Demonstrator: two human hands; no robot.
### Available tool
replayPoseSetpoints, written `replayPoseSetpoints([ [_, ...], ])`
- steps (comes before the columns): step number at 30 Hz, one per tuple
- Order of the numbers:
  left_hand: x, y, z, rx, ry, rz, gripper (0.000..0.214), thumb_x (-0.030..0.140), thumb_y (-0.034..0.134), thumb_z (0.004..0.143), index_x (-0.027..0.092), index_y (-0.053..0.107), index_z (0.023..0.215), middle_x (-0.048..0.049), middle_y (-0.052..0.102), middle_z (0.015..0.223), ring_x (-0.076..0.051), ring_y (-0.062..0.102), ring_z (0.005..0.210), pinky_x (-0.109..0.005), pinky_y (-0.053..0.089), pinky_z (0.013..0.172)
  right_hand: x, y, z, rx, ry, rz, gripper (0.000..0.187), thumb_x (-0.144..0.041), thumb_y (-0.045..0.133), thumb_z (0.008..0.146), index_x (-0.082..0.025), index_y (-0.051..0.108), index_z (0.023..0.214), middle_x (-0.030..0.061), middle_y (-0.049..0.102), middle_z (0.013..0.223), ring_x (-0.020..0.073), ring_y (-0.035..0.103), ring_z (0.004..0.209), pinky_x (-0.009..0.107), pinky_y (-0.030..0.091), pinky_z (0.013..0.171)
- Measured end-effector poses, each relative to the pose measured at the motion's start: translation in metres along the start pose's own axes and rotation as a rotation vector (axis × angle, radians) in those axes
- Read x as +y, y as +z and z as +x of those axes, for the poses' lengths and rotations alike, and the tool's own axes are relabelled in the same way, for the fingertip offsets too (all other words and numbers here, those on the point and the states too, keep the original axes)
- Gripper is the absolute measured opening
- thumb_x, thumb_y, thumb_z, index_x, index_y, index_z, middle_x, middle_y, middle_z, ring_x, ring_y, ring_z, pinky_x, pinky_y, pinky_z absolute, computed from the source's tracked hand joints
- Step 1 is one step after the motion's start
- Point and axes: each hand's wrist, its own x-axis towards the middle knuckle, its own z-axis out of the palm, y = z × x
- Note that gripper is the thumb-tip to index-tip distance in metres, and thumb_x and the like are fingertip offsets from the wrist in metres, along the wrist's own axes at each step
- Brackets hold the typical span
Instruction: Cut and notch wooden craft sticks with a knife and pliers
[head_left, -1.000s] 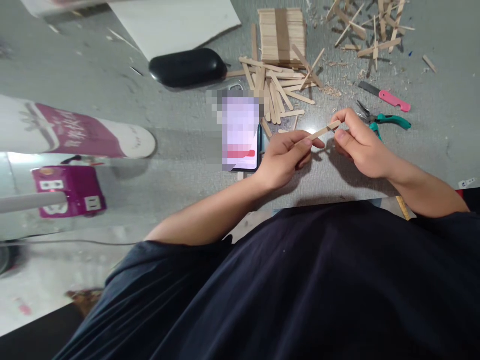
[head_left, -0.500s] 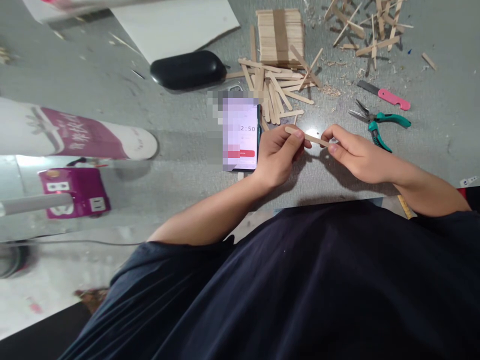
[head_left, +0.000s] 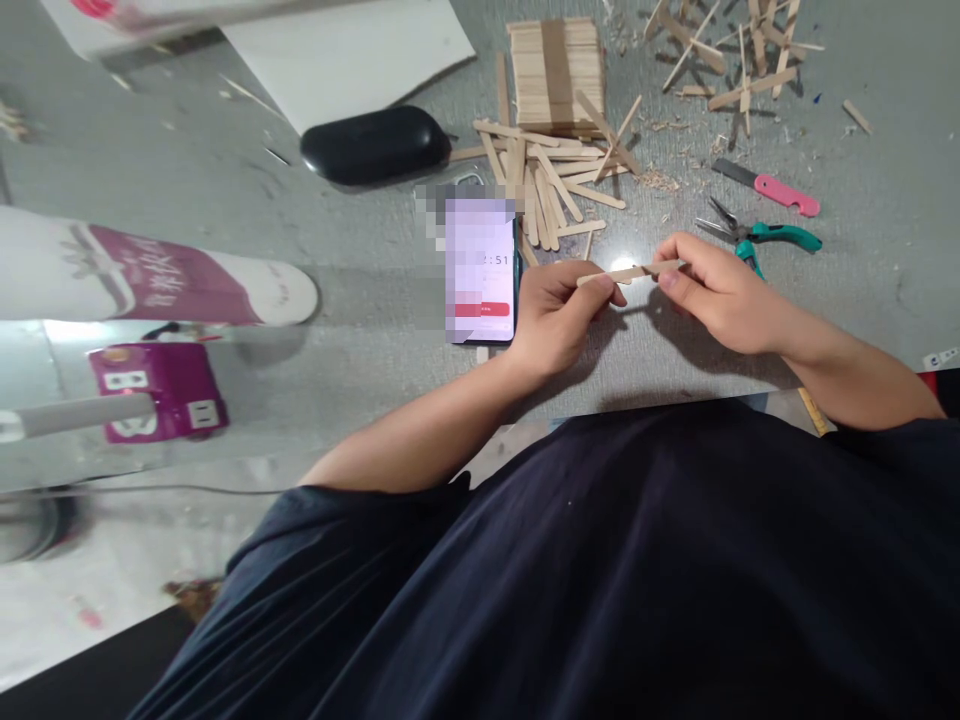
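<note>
one craft stick pinched between two hands

the person's left hand and right hand share a thin pale wooden craft stick, each closed on one end. the stick hangs just above the grey table, near its close edge and almost level, with its right end slightly farther away. gripping it by the ends seems to leave the middle bare and in plain sight.

the left hand is curled, thumb on top and fingers folded beneath, its forearm coming in from the near left. the right hand nips its end between thumb and forefinger. the other fingers are tucked, and the wrist slants in from the near right over a dark shirt.

everything else lies within reach, probably for that reason. a phone with a lit screen lies just left of the left hand. beyond it is a loose heap of wooden sticks, then a banded bundle of sticks farther off. green-handled pliers lie just beyond the right hand, with a pink-handled knife past them. a black oval case rests to the far left of the heap, and crossed stick offcuts litter the far right.
</note>
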Motion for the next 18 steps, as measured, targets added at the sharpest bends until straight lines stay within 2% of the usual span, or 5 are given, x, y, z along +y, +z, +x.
replayPoseSetpoints([
  [4,0.0057,-0.0012,0.0024,-0.185,0.001,0.015,0.041,0.049,0.069,0.107,0.022,0.082,0.079,0.0002,0.062,0.061,-0.016,0.058,0.061,-0.031,0.044,0.061,0.0032,-0.0008,0.0019,0.069,-0.008,0.084,0.023,-0.054,0.051,0.118,-0.031,0.052,0.114,-0.0033,0.048,0.079,0.0208,0.050,0.073,0.040,0.047,0.074],
  [7,0.0081,0.0004,0.0032,-0.372,-0.012,0.007,0.050,0.062,0.070,0.110,0.020,0.086,0.087,-0.0026,0.072,0.069,-0.016,0.066,0.067,-0.029,0.050,0.066,0.0029,0.0013,0.0028,0.056,-0.023,0.171,0.027,-0.058,0.051,0.116,-0.031,0.053,0.115,-0.0043,0.046,0.077,0.0199,0.047,0.071,0.040,0.047,0.074],
  [10,0.0080,0.0031,0.0028,-0.472,0.007,-0.014,0.062,0.075,0.069,0.110,0.018,0.088,0.093,-0.0071,0.082,0.082,-0.017,0.074,0.077,-0.029,0.055,0.074,0.0021,0.0050,0.0040,0.037,-0.084,0.183,0.031,-0.060,0.052,0.116,-0.030,0.055,0.110,-0.0018,0.050,0.081,0.0216,0.053,0.080,0.042,0.049,0.080],
  [14,0.0046,0.0033,0.0030,-0.525,0.029,0.025,0.071,0.085,0.069,0.107,0.018,0.084,0.090,-0.0076,0.081,0.082,-0.018,0.071,0.075,-0.031,0.052,0.073,0.0016,0.0055,0.0053,0.014,-0.135,0.145,0.033,-0.059,0.051,0.118,-0.029,0.054,0.104,0.0033,0.058,0.090,0.0243,0.057,0.094,0.044,0.049,0.088],
  [18,-0.0004,-0.0029,0.0042,-0.424,0.054,0.003,0.075,0.093,0.064,0.105,0.022,0.075,0.084,-0.0031,0.067,0.071,-0.017,0.058,0.066,-0.034,0.043,0.064,-0.0002,-0.0021,0.0047,-0.075,-0.142,0.050,0.025,-0.048,0.053,0.117,-0.027,0.058,0.105,0.0016,0.061,0.092,0.0212,0.056,0.089,0.038,0.045,0.085],
])
